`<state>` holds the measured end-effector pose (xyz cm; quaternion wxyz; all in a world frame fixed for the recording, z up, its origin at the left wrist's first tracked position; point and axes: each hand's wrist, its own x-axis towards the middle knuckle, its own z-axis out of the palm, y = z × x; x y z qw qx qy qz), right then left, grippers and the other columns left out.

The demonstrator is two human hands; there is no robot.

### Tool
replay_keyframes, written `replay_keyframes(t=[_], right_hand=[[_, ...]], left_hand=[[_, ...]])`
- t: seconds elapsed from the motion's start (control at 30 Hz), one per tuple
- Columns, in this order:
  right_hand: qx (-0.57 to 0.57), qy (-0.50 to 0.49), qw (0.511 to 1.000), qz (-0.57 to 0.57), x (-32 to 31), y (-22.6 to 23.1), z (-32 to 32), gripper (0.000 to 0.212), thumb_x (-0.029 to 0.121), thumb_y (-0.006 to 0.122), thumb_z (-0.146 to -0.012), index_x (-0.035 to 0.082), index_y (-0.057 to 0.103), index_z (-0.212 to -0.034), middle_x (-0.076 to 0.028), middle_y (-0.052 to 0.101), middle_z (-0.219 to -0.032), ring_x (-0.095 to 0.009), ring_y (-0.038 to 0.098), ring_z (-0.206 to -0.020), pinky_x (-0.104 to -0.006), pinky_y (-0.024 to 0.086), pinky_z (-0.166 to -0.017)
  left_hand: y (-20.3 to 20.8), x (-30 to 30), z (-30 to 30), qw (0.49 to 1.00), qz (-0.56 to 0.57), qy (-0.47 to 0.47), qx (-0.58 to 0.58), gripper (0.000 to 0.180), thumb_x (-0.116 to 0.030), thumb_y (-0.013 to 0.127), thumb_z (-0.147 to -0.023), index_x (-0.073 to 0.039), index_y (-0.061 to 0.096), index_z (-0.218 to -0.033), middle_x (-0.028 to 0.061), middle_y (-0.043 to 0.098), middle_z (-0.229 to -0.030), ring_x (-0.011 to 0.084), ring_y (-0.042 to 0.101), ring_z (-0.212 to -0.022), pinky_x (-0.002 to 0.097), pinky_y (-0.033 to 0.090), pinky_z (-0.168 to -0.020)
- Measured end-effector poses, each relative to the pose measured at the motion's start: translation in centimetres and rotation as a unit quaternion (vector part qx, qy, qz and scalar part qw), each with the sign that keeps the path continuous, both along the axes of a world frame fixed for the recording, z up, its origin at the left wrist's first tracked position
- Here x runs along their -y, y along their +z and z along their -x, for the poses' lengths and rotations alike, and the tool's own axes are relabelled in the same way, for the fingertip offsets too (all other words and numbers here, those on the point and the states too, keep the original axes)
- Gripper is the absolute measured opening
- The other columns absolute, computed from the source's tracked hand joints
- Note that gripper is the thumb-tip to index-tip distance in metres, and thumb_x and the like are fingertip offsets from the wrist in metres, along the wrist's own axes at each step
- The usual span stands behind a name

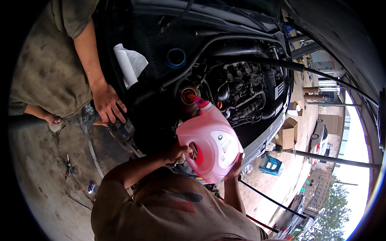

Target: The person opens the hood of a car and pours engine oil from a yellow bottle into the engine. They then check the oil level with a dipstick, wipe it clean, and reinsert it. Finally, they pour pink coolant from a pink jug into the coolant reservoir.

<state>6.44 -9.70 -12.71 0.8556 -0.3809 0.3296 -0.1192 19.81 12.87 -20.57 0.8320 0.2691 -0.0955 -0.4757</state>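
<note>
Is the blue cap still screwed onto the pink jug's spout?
No: the pink jug is tipped with its bare spout at the round filler opening, gripped by the left hand and right hand.

Concrete floor — screwdriver, cardboard boxes

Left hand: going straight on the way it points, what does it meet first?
The pink jug, whose handle the left hand grips, so there is no free travel. Past it is probably the engine bay's front edge, though depth is unclear.
</note>
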Motion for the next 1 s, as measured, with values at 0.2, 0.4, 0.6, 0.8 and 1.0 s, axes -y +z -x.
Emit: replay_keyframes(t=[0.2,0.4,0.6,0.8,1.0], right_hand=[[-0.011,-0.003,1.000,-0.004,0.2,-0.2,0.2,0.070,0.055,0.040,-0.094,0.004,0.034,-0.142,-0.016,0.049,-0.136,-0.031,0.053,-0.118,-0.0441,0.045,-0.098],[-0.003,-0.011,1.000,-0.007,0.4,-0.5,0.6,0.070,0.055,0.041,-0.094,0.002,0.036,-0.140,-0.017,0.051,-0.133,-0.032,0.055,-0.116,-0.0442,0.046,-0.097],[-0.009,-0.028,0.999,-0.017,0.3,-0.5,0.8,0.068,0.052,0.042,-0.094,0.001,0.039,-0.138,-0.018,0.054,-0.130,-0.031,0.057,-0.113,-0.0434,0.047,-0.096],[-0.010,-0.025,1.000,0.001,0.7,-0.8,1.1,0.066,0.052,0.041,-0.094,0.001,0.040,-0.137,-0.017,0.055,-0.129,-0.030,0.056,-0.114,-0.0434,0.046,-0.096],[-0.016,-0.030,0.999,0.010,0.5,-0.3,1.1,0.065,0.052,0.040,-0.095,0.002,0.041,-0.137,-0.016,0.055,-0.129,-0.029,0.057,-0.113,-0.0424,0.047,-0.096]], left_hand=[[-0.6,0.2,0.3,1.000,0.004,-0.009,-0.006,0.022,-0.021,0.055,-0.075,0.000,0.055,-0.071,0.0127,0.059,-0.065,0.0203,0.057,-0.064,0.0320,0.046,-0.070],[-0.7,0.2,0.2,1.000,0.009,-0.008,0.005,0.020,-0.020,0.054,-0.075,0.000,0.054,-0.070,0.0125,0.058,-0.064,0.0206,0.058,-0.065,0.0325,0.046,-0.071],[0.2,0.0,-0.1,1.000,0.006,-0.013,-0.008,0.019,-0.019,0.054,-0.074,-0.001,0.053,-0.068,0.0120,0.057,-0.063,0.0203,0.058,-0.064,0.0324,0.046,-0.070],[0.0,0.1,-0.1,1.000,0.006,-0.016,-0.003,0.019,-0.020,0.053,-0.073,-0.001,0.053,-0.067,0.0120,0.057,-0.063,0.0200,0.057,-0.064,0.0315,0.045,-0.069],[0.2,-0.1,-0.2,1.000,0.005,-0.021,0.004,0.020,-0.020,0.053,-0.074,-0.002,0.054,-0.067,0.0122,0.058,-0.064,0.0195,0.057,-0.064,0.0312,0.044,-0.070]])
